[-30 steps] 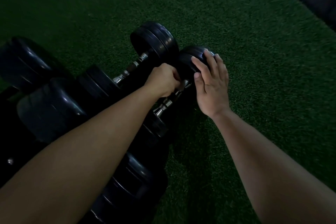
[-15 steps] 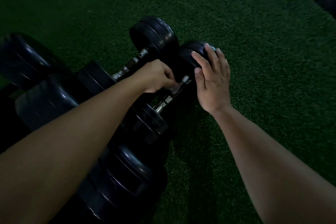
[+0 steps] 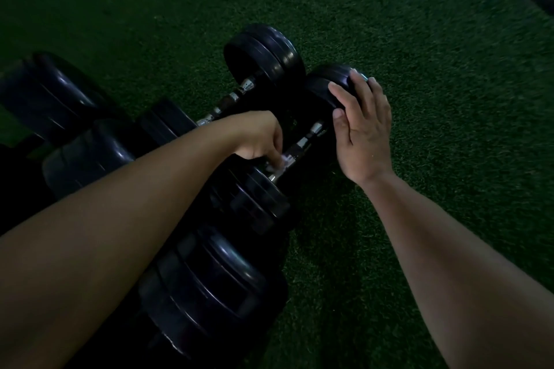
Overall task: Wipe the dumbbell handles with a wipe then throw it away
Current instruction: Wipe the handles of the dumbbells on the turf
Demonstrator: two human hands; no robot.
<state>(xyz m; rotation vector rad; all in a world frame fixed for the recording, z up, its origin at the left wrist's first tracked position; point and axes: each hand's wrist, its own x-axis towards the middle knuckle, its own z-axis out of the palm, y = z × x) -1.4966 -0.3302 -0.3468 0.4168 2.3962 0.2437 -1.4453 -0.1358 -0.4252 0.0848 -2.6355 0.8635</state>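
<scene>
Wiping step, and I'm on it now. My left hand [image 3: 257, 141] is curled round the white wipe [image 3: 281, 163], pinching it onto the metal handle [image 3: 304, 142] of the nearest dumbbell [image 3: 326, 85], at the end closest to me, right against the inner weight. My right hand [image 3: 364, 129] lies flat, fingers straight, on the far weight, steadying it on the green turf [image 3: 434, 39]. The dumbbell lies on its side. Its long axis runs diagonally from near-left to far-right, with the far end pointing away from me under my right palm. Next, I reckon, the wipe has to slide up the bar toward my right hand, wrapped snug, while that hand stops any rolling. The second dumbbell [image 3: 263, 54] lies just behind, roughly parallel, so its handle probably comes after. No bin in sight.
</scene>
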